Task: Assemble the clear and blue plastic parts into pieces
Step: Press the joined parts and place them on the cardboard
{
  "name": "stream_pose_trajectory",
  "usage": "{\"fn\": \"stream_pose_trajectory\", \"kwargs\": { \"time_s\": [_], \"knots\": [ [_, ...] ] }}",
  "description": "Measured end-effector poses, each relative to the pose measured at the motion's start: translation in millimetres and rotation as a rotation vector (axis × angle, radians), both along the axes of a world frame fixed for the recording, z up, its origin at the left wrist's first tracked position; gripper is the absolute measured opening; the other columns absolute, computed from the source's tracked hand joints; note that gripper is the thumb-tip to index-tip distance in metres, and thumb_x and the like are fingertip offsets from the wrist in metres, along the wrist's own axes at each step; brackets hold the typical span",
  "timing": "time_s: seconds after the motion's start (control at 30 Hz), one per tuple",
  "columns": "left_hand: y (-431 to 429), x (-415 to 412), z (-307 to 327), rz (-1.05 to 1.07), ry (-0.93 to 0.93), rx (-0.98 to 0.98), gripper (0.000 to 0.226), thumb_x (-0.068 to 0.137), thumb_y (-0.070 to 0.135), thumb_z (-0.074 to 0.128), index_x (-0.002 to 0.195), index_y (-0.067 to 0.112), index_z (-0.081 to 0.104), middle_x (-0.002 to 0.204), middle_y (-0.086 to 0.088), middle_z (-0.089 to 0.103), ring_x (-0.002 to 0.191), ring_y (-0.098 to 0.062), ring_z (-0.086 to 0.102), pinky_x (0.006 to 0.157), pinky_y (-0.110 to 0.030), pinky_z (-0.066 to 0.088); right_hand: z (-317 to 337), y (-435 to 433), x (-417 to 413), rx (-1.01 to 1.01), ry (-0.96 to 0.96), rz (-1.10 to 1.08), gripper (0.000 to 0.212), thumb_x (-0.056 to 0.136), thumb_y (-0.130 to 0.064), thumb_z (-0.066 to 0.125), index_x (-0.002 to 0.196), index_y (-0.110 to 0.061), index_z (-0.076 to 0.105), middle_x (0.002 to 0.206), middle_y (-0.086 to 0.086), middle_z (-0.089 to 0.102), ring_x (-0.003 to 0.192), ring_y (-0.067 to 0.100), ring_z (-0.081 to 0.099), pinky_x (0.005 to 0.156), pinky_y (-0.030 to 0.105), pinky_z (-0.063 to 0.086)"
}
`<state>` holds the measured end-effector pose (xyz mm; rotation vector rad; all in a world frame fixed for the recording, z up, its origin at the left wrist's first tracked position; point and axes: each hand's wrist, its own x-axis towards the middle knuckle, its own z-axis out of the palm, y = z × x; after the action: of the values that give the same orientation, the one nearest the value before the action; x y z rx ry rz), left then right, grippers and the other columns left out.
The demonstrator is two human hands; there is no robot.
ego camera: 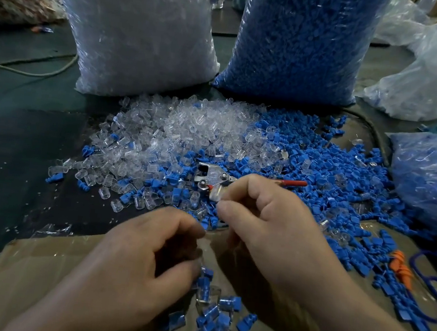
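A heap of loose clear plastic caps [178, 126] lies on the dark table, merging on the right into a spread of blue plugs [318, 172]. My right hand [268, 223] pinches one clear cap [216, 195] between thumb and forefinger above the pile. My left hand [139, 259] hovers just below it with fingers curled; what it holds is hidden. Under both hands, joined clear-and-blue pieces [213, 322] lie on brown cardboard [42, 260].
A tall bag of clear caps [134, 31] and a tall bag of blue plugs [304, 40] stand behind the heaps. Red-handled metal pliers [216, 177] lie among the parts. A smaller bag [429, 183] sits right, an orange plug [400, 265] and blue cord [435, 309] beside it.
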<state>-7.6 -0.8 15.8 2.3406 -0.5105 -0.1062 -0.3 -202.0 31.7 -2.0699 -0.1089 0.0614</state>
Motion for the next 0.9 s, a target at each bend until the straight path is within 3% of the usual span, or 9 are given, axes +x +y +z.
{"fn": "stream_pose_trajectory", "kwargs": {
  "time_s": [0.1, 0.2, 0.3, 0.37, 0.47, 0.53, 0.6, 0.7, 0.9],
  "knots": [
    [-1, 0, 1, 0.118, 0.06, -0.201, 0.031, 0.074, 0.069, 0.055, 0.098, 0.051, 0.064, 0.091, 0.02, 0.071, 0.081, -0.003, 0.068, 0.062, -0.027, 0.056, 1, 4, -3, -0.008, 0.045, 0.135, 0.004, 0.09, -0.042, 0.06, 0.088, -0.039, 0.062, 0.08, -0.02, 0.066, 0.069, 0.0, 0.063, 0.06, 0.026, 0.055],
    [-8, -2, -3, 0.252, 0.133, -0.408, 0.03, 0.071, 0.059, 0.061, 0.093, 0.042, 0.072, 0.08, 0.005, 0.075, 0.071, -0.014, 0.072, 0.068, -0.045, 0.06, -1, 8, -5, -0.038, -0.016, 0.202, 0.003, 0.091, -0.041, 0.061, 0.09, -0.039, 0.063, 0.08, -0.023, 0.064, 0.071, -0.003, 0.061, 0.059, 0.016, 0.05],
    [-13, -4, -6, 0.308, 0.25, -0.576, 0.037, 0.065, 0.055, 0.068, 0.092, 0.031, 0.075, 0.079, -0.008, 0.074, 0.075, -0.032, 0.071, 0.074, -0.059, 0.059, -4, 13, -7, -0.134, -0.158, 0.19, 0.004, 0.093, -0.037, 0.06, 0.093, -0.035, 0.064, 0.084, -0.022, 0.062, 0.081, -0.003, 0.057, 0.065, 0.013, 0.044],
    [-14, -3, -8, 0.352, 0.284, -0.607, 0.037, 0.063, 0.053, 0.069, 0.09, 0.028, 0.074, 0.078, -0.009, 0.074, 0.073, -0.032, 0.071, 0.07, -0.056, 0.059, -6, 13, -6, -0.296, -0.243, 0.195, 0.01, 0.093, -0.041, 0.053, 0.095, -0.035, 0.06, 0.087, -0.019, 0.059, 0.084, 0.0, 0.055, 0.07, 0.018, 0.045],
    [-10, 2, -13, 0.462, 0.245, -0.635, 0.024, 0.068, 0.045, 0.066, 0.085, 0.029, 0.073, 0.08, -0.003, 0.076, 0.07, -0.019, 0.073, 0.063, -0.038, 0.058, -8, 9, -2, -0.537, -0.27, 0.158, 0.017, 0.094, -0.046, 0.045, 0.098, -0.033, 0.055, 0.094, -0.015, 0.053, 0.084, 0.006, 0.052, 0.075, 0.032, 0.049],
    [-8, 6, -16, 0.475, 0.227, -0.647, 0.005, 0.082, 0.027, 0.068, 0.083, 0.029, 0.072, 0.083, -0.001, 0.077, 0.072, -0.016, 0.075, 0.062, -0.035, 0.057, -11, 9, -1, -0.666, -0.266, 0.158, 0.019, 0.096, -0.048, 0.045, 0.103, -0.033, 0.053, 0.098, -0.015, 0.05, 0.083, 0.012, 0.052, 0.069, 0.032, 0.046],
    [-8, 7, -19, 0.481, 0.197, -0.593, 0.017, 0.088, 0.014, 0.067, 0.082, 0.029, 0.071, 0.081, 0.0, 0.077, 0.071, -0.015, 0.074, 0.059, -0.03, 0.056, -14, 15, 1, -0.752, -0.264, 0.179, 0.02, 0.097, -0.047, 0.046, 0.107, -0.031, 0.052, 0.1, -0.01, 0.051, 0.079, 0.017, 0.052, 0.06, 0.033, 0.042],
    [-10, 7, -22, 0.501, 0.165, -0.497, 0.017, 0.089, 0.018, 0.069, 0.083, 0.034, 0.069, 0.073, 0.002, 0.076, 0.062, -0.01, 0.072, 0.048, -0.019, 0.052, -15, 23, 8, -0.818, -0.232, 0.167, 0.023, 0.098, -0.046, 0.046, 0.11, -0.028, 0.053, 0.099, -0.005, 0.052, 0.074, 0.021, 0.051, 0.049, 0.03, 0.03],
    [-15, 7, -21, 0.537, 0.116, -0.363, 0.017, 0.084, 0.028, 0.069, 0.089, 0.044, 0.064, 0.071, 0.011, 0.074, 0.061, -0.005, 0.068, 0.059, -0.036, 0.056, -19, 29, 15, -0.884, -0.192, 0.172, 0.016, 0.096, -0.035, 0.056, 0.087, -0.029, 0.044, 0.077, -0.007, 0.03, 0.065, 0.021, 0.04, 0.043, 0.028, 0.021]
  ]
}}
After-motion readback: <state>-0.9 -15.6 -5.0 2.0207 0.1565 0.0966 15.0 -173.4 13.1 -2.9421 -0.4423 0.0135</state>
